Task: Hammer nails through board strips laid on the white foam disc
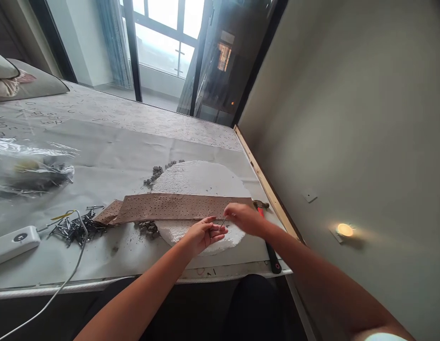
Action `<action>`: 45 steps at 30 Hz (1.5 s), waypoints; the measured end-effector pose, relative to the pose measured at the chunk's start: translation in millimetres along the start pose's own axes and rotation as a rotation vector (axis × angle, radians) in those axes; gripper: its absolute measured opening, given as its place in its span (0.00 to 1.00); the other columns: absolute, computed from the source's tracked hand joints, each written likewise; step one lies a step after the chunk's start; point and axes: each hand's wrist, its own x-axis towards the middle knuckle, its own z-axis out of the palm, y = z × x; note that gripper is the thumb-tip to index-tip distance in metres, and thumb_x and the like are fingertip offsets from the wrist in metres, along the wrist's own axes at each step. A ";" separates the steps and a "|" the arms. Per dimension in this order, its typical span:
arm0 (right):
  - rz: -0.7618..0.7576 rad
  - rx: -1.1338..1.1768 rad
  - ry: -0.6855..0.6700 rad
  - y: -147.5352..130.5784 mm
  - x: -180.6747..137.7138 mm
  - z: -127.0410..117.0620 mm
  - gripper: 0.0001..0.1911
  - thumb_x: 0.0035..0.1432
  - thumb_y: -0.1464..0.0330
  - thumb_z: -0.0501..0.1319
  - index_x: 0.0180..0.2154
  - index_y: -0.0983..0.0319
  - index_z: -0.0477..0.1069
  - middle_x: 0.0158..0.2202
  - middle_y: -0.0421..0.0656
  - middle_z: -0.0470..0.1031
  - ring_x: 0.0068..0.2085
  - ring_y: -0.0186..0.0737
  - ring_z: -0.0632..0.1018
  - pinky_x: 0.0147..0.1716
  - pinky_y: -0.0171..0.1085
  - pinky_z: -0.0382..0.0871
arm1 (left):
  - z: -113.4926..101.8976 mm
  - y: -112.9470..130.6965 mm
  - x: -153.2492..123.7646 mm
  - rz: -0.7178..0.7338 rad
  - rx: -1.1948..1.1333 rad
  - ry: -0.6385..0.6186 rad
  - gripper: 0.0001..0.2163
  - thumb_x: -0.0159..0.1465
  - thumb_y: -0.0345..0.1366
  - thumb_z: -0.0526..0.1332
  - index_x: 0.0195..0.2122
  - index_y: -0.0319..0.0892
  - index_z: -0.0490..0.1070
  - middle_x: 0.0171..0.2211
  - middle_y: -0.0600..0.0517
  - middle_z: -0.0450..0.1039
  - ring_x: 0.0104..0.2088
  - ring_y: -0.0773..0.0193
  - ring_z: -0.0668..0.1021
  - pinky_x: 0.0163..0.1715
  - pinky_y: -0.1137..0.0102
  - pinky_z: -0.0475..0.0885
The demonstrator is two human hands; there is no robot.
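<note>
My right hand [243, 218] is closed in a pinch on a thin metal nail [223, 221] that slants down toward the other hand. Just to its left, my left hand [202, 236] is turned palm up, its fingers loosely curled around what look like thin nails, partly hidden. Both hands hover over the near edge of a long brown strip [184, 207] dotted with rows of small holes. The strip lies across a round white foam slab [206, 177]. Beside the slab on the right rests a claw hammer [273, 258] with a red and black handle, partly behind my right forearm.
A pile of nails [76, 228] lies left of the strip, near a white power strip [16, 244] and its cable. Grey crumbs [155, 174] surround the foam. A plastic bag [31, 168] sits far left. A wooden rail [266, 182] runs along the right wall.
</note>
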 end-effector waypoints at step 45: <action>0.242 -0.358 -0.019 69.9 -4.9 33.3 0.10 0.60 0.72 0.52 0.33 0.65 0.71 0.36 0.49 0.74 0.33 0.37 0.75 0.31 0.32 0.60 | -3.5 6.3 4.0 -0.011 -0.081 0.032 0.13 0.59 0.23 0.52 0.46 0.39 0.58 0.23 0.56 0.60 0.19 0.73 0.66 0.18 0.79 0.58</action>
